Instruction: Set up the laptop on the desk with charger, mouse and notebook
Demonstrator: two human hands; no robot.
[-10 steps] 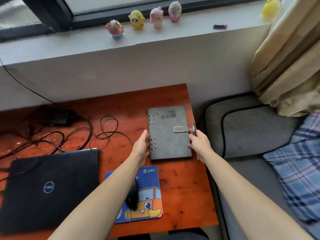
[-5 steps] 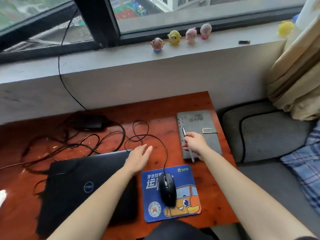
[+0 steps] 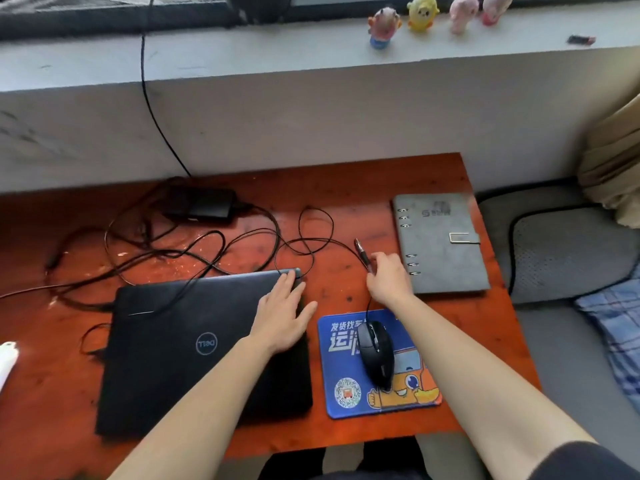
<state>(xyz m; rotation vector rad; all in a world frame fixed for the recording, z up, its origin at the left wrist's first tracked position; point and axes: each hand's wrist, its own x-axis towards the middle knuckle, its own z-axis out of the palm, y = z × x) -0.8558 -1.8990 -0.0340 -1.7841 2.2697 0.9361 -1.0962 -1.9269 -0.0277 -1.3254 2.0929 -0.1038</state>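
left hand (image 3: 282, 306) flat on laptop (image 3: 204, 344), fingers relaxed; right hand (image 3: 389, 278) pinching pen (image 3: 362, 254) at notebook's (image 3: 441, 244) 9 o'clock | risk: cable (image 3: 180, 294) lying across lid could snag when opened

— What colour is the desk (image 3: 346, 188)?
— Orange-red wood with dark flecks. At lower left the laptop (image 3: 173, 358) is black with a pale ring logo. The charger (image 3: 204, 206) above it is black too.
— And right of centre?
— A black mouse (image 3: 375, 355) on a blue mouse pad (image 3: 337, 362) with white lettering and an orange cartoon bus. Above it are a dark pen (image 3: 362, 252) and a grey notebook (image 3: 440, 251).
— The right edge?
— A grey cushion (image 3: 568, 251) piped in black, a blue-and-white plaid blanket (image 3: 616, 327) and a beige curtain (image 3: 613, 161).
— Top right?
— A yellow figurine (image 3: 420, 12) on the grey sill (image 3: 242, 53).
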